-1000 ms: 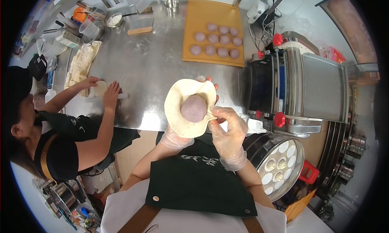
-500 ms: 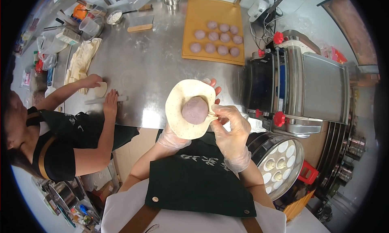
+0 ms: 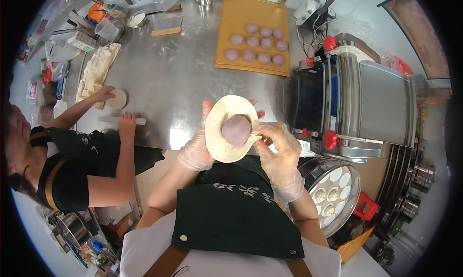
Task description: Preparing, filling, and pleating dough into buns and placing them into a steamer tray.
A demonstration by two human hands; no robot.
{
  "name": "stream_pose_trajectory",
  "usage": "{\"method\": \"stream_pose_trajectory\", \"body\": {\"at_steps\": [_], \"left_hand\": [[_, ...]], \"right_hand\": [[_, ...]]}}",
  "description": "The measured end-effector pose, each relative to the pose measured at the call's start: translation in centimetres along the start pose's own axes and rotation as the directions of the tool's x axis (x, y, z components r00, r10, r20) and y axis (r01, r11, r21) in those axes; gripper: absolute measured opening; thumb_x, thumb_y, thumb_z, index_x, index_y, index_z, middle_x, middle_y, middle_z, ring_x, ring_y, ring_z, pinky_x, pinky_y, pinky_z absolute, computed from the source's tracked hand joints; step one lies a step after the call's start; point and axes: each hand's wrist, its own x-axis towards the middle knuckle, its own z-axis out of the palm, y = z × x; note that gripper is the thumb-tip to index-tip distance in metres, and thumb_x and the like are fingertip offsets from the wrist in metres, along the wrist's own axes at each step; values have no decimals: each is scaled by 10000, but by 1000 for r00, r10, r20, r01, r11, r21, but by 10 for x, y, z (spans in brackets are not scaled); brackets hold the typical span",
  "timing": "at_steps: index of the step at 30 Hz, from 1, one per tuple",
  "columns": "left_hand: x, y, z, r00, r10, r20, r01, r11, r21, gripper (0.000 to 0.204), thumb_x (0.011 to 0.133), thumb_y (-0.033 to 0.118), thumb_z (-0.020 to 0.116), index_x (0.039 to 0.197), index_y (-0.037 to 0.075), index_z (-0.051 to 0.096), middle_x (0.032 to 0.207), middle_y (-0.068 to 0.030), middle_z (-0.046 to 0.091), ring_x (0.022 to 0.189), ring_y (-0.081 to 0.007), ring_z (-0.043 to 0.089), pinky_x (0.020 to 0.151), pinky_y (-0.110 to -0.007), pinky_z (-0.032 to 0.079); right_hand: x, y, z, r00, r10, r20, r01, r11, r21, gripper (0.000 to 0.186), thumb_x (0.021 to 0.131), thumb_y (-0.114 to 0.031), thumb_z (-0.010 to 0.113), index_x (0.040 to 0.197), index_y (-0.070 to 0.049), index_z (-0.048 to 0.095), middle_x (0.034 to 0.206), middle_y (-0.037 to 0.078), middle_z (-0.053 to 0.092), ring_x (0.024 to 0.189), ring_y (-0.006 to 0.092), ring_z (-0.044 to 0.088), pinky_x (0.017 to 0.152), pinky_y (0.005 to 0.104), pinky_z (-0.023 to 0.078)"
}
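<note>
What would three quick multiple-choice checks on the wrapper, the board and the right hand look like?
1. Where is the wrapper?
A. On the left hand
B. On the board
C. In the steamer

2. How many purple balls lie on the board?
A. four
B. eight
C. twelve

3. What is the right hand doing?
A. resting on the table
B. holding a rolling pin
C. pinching the wrapper's edge

Answers: 1 A, the wrapper lies cupped in the gloved left palm with a purple filling on it. 2 B, two rows of balls total eight. 3 C, its fingertips grip the rim at the right side.
</note>
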Motion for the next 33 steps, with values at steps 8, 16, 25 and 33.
{"method": "stream_pose_trajectory", "body": {"at_steps": [8, 16, 25, 33], "left_hand": [[-17, -2, 0, 984, 59, -167, 27, 883, 468, 831, 777, 454, 767, 1397, 31, 410, 1298, -134, 552, 1163, -251, 575, 990, -379, 484], [-12, 0, 16, 934, 132, -331, 67, 846, 529, 641, 767, 202, 786, 1319, 42, 502, 1194, -83, 616, 1086, -175, 597, 937, -318, 492], [-12, 9, 20, 915, 166, -368, 93, 801, 591, 523, 772, 160, 777, 1239, 49, 568, 1098, -23, 625, 991, -121, 602, 892, -289, 497], [-17, 19, 20, 910, 130, -393, 189, 713, 675, 514, 788, 154, 783, 1240, 40, 565, 1102, -26, 625, 1008, -115, 592, 905, -293, 483]], "right_hand": [[-10, 6, 8, 984, 169, -48, -152, 959, 241, 389, 744, 169, 676, 1088, 2, 603, 979, 128, 677, 790, 162, 681, 654, 261, 544], [-5, 8, -1, 997, 66, 40, -66, 998, 15, 291, 741, 98, 712, 1005, 4, 632, 868, 104, 674, 676, 156, 641, 609, 271, 514], [0, 11, 8, 951, 299, 79, -309, 933, 182, 364, 797, 16, 719, 1145, -32, 620, 888, 130, 705, 719, 214, 708, 643, 296, 563], [0, 9, 15, 977, 190, 100, -198, 977, 76, 486, 791, 4, 732, 1242, -34, 554, 834, 120, 710, 705, 209, 712, 637, 299, 570]]}}
